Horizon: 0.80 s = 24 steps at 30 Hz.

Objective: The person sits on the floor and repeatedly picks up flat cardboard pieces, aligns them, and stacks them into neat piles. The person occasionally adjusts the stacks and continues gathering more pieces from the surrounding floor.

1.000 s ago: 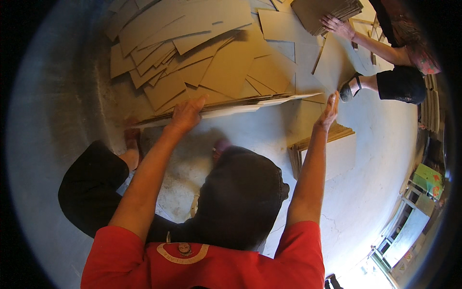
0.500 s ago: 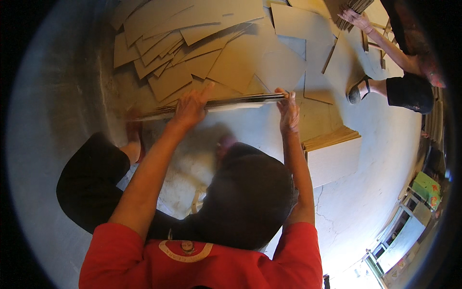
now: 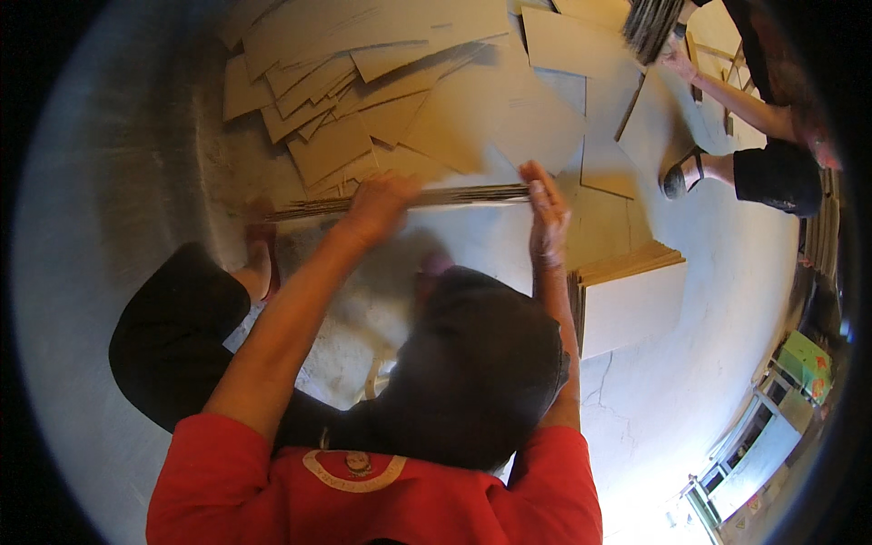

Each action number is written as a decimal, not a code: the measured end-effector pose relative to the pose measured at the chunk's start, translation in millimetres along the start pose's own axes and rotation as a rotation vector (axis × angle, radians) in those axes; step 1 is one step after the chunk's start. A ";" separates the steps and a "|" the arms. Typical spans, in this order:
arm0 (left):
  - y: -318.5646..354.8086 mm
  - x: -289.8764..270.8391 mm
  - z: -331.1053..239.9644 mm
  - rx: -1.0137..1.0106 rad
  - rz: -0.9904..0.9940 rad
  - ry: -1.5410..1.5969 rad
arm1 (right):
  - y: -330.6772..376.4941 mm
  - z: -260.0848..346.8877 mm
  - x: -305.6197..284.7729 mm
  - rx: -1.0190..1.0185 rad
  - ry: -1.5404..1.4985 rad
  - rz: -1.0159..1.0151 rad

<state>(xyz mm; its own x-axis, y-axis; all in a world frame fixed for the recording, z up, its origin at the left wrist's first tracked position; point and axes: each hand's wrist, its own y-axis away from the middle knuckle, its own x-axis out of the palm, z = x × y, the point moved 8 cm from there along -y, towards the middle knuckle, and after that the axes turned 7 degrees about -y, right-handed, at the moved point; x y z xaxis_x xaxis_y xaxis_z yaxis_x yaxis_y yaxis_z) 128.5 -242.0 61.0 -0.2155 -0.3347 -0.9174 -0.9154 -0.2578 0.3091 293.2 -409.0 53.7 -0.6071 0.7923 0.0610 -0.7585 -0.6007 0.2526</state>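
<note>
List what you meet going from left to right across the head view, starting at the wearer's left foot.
Left foot → left hand → right hand → pale-fronted cardboard stack → green object.

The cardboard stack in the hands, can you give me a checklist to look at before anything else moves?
1. Left hand at the cardboard stack: ok, though blurred.
2. Right hand at the stack's right end: ok.
3. Every sheet edge lined up: cannot tell, too small.
4. Co-worker's hand away from this stack: ok.
5. Floor beyond the stack free of loose sheets: not ok, many lie there.
</note>
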 end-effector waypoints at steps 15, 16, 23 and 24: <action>-5.4 1.3 -26.4 0.056 -0.235 0.109 | 43.8 -0.9 107.6 -0.571 1.290 0.425; -11.9 2.5 -22.5 0.044 -0.254 0.110 | 33.5 -4.7 107.3 -0.608 1.338 0.423; 8.9 -25.2 19.4 -0.223 -0.166 0.200 | 61.3 68.0 54.4 -0.831 0.983 -0.057; 10.2 -29.5 21.5 -0.190 -0.242 0.296 | 72.9 75.8 23.5 -0.722 0.703 -0.228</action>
<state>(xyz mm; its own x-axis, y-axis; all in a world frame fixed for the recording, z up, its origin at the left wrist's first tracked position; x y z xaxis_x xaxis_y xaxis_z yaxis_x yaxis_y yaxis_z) 118.2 -215.2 85.8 0.1302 -0.4828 -0.8660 -0.8429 -0.5138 0.1598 241.6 -426.1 146.8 -0.2565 0.7929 -0.5527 -0.6933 -0.5494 -0.4664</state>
